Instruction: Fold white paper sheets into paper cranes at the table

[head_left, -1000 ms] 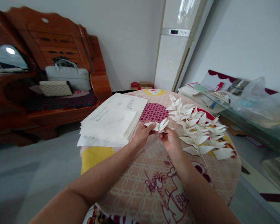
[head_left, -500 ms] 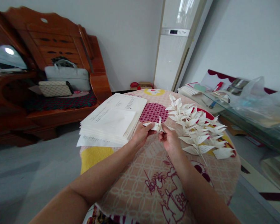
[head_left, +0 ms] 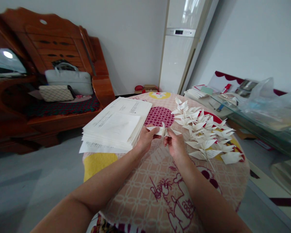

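Both my hands hold one small white folded paper crane above a round table with a pink patterned cloth. My left hand pinches its left side, and my right hand pinches its underside and right part. Right of my hands, a spread of several finished paper cranes lies on the cloth. A thick stack of white printed sheets sits just left of my left hand.
A carved wooden bench at the left holds a grey bag and a checked pouch. A tall white air conditioner stands at the back. At the right, a glass table carries papers and a plastic bag.
The crane's upstanding flap has been folded narrower between my fingers. Both hands stayed nearly in place, shifting slightly left in view.
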